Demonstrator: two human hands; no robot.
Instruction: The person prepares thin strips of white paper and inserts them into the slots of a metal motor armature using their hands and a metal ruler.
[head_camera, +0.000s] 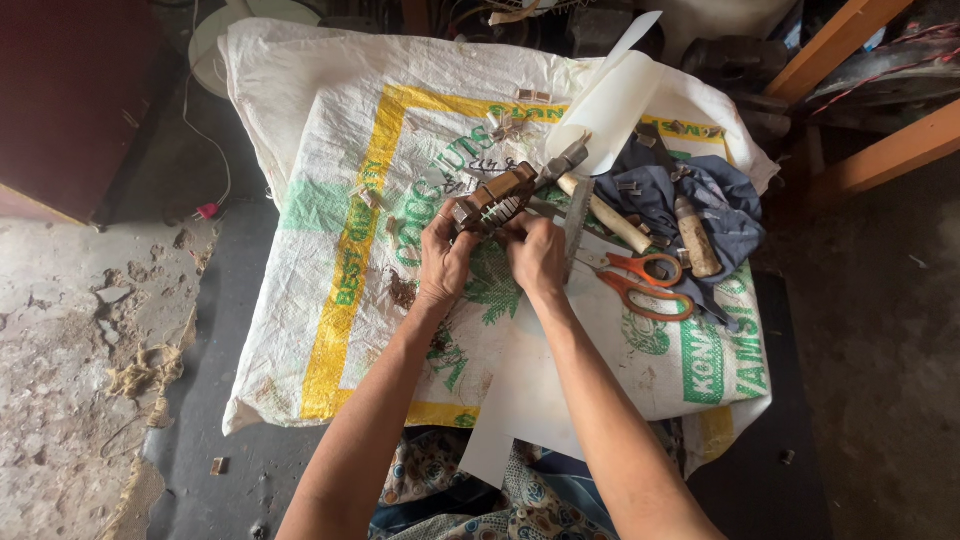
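While both hands met at the centre of the frame, the left hand (447, 262) and the right hand (536, 256) were closed around a small brown metal assembly (497, 197) with stacked plates, which lay on a white woven sack (330, 150) with yellow and green printing. The fingers of both hands pinched its near edge; the work looked mid-way, a fitting or pressing of the stacked part, and a next move would seem to call for a firm grip with steady thumbs.

Just to the right of the hands lay a metal file (577, 222), a wooden-handled hammer (597, 205), orange-handled scissors (645, 282) and a dark blue cloth (730, 200), crowding that side. A white paper sheet (610, 105) sat at upper centre. Open room lay to the left of the frame on the bare sack, whose left edge dropped off toward the concrete floor (70, 330).
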